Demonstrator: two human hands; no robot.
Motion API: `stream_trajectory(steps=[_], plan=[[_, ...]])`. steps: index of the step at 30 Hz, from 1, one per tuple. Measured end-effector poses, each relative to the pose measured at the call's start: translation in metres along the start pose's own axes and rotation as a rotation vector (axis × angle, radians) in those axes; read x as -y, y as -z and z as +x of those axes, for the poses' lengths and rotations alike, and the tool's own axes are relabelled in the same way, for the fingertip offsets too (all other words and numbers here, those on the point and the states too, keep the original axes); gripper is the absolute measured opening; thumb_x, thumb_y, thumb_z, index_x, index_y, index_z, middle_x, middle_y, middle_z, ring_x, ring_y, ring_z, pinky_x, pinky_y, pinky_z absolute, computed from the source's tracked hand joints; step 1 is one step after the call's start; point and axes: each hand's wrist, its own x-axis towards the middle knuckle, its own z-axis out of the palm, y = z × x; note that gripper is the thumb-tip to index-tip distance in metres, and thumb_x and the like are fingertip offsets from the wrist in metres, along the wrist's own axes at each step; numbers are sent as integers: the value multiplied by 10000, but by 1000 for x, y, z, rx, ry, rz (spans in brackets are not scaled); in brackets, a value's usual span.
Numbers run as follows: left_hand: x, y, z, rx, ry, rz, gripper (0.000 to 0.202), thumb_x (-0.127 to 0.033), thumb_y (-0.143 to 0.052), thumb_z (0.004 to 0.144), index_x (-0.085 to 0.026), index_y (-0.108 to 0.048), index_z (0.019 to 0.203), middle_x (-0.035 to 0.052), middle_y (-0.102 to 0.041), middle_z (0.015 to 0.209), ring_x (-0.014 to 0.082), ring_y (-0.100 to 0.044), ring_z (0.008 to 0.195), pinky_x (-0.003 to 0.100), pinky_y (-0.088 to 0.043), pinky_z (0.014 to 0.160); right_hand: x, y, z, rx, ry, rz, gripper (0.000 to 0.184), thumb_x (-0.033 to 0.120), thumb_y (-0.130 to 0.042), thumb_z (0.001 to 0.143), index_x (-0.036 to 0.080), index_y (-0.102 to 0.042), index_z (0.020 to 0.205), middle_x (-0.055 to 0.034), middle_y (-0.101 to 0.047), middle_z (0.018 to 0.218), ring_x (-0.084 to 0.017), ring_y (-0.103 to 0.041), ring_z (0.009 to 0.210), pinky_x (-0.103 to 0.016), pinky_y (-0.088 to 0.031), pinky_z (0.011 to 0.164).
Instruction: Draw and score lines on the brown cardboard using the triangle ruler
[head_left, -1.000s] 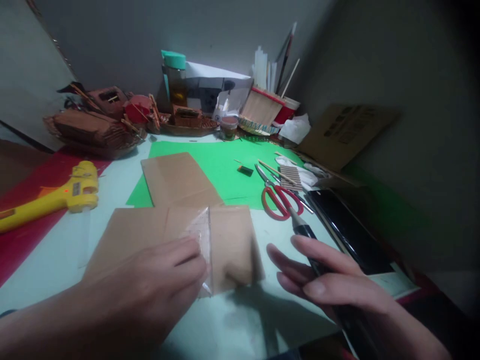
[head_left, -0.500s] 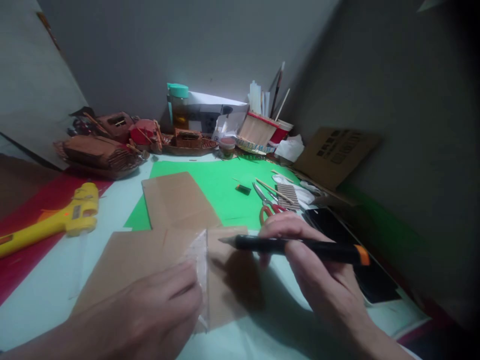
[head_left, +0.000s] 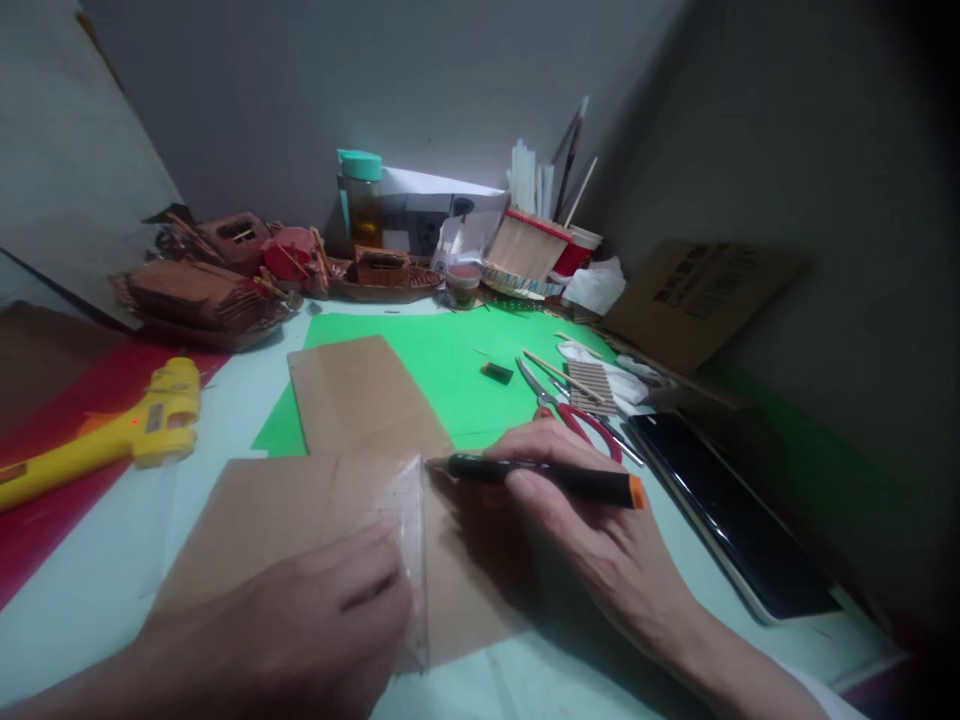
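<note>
Head view of a craft counter (head_left: 225, 400). The left hand (head_left: 300, 625) lies palm down at the lower left, its fingers (head_left: 360, 585) pressed together and flat on a clear ruler (head_left: 411, 530). The ruler rests on a brown cardboard sheet (head_left: 270, 510) at the near edge of the counter. The right hand (head_left: 592, 530) pinches a black tool (head_left: 540, 478) between thumb and fingers. The tool is pen-shaped with an orange end cap and is held almost level. Its tip sits at the far corner of the ruler, on or just above the cardboard; contact cannot be told.

A second cardboard piece (head_left: 360, 395) lies beyond the first, partly over a green paper sheet (head_left: 442, 350). Red-handled scissors (head_left: 581, 420) lie just behind the right hand, with a dark flat tablet (head_left: 735, 520) to their right. A yellow glue gun (head_left: 112, 432) rests at the left on a red sheet (head_left: 45, 510). Brown model boats (head_left: 202, 295), a bottle with a teal cap (head_left: 361, 195) and a cup of sticks (head_left: 529, 240) line the back wall.
</note>
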Motion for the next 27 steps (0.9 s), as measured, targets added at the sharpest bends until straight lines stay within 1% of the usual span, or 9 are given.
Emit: stream_trajectory(steps=[3, 7, 9, 12, 17, 19, 21, 24, 27], plan=[[0, 0, -5, 6, -24, 19, 422, -89, -324, 1189, -255, -683, 1042, -17, -733, 902, 182, -669, 838, 347, -503, 748, 0, -1, 1, 7, 10, -12, 128, 294, -728, 1081, 262, -846, 1042, 12, -823, 985, -122, -755, 900, -227, -574, 803], [1, 3, -12, 49, -1, 35, 459, -171, -243, 1236, -273, -689, 1192, -35, -799, 1108, 142, -736, 1024, 296, -531, 843, -1, -4, 1, -11, 20, -16, 128, 294, -720, 1080, 263, -836, 1038, 25, -820, 968, -121, -746, 906, -233, -564, 812], [2, 5, -12, 43, 12, 33, 445, -187, -245, 1244, -281, -679, 1217, -45, -802, 1135, 125, -748, 1032, 278, -536, 865, -1, -4, 1, -11, 20, -19, 135, 292, -714, 1083, 260, -837, 1037, 27, -823, 965, -120, -744, 901, -235, -563, 806], [3, 12, -4, 42, 1, 41, 444, -179, -226, 1244, -274, -658, 1216, -38, -799, 1127, 113, -753, 972, 278, -538, 824, -2, -3, 1, 1, 24, -23, 153, 299, -708, 1088, 248, -847, 1046, 18, -832, 971, -124, -746, 912, -240, -566, 810], [9, 22, 7, 131, -105, 63, 469, -113, -204, 1211, -239, -655, 1178, -15, -777, 1041, 109, -729, 850, 251, -545, 717, -1, -1, 3, 3, 23, -29, 148, 303, -717, 1093, 242, -840, 1036, -3, -840, 979, -148, -749, 907, -274, -578, 814], [11, 21, 5, 138, -132, 67, 478, -73, -206, 1179, -229, -658, 1170, 6, -773, 1039, 129, -728, 864, 262, -545, 693, 0, -1, 3, 2, 27, -33, 149, 304, -716, 1095, 241, -838, 1037, -12, -843, 983, -155, -748, 897, -283, -584, 807], [11, 20, 0, 143, -135, 67, 445, -64, -261, 1155, -228, -670, 1218, 22, -778, 1083, 153, -733, 925, 263, -560, 734, 0, -1, 3, 9, 36, -41, 147, 297, -716, 1092, 238, -841, 1044, -16, -847, 983, -158, -746, 898, -284, -589, 816], [8, 18, -4, 169, -90, 62, 248, -228, -521, 1144, -254, -704, 1310, 42, -772, 1116, 208, -732, 1039, 276, -606, 874, 0, -2, 3, 10, 53, -58, 143, 280, -717, 1087, 228, -843, 1045, -21, -849, 973, -158, -743, 886, -282, -593, 817], [5, 18, -4, 166, -30, 40, 286, -461, -702, 1089, -274, -737, 1303, 71, -755, 1142, 264, -714, 1135, 331, -630, 1004, 0, -3, 3, 1, 74, -72, 139, 278, -729, 1082, 213, -844, 1040, -34, -848, 976, -157, -748, 885, -281, -602, 823]])
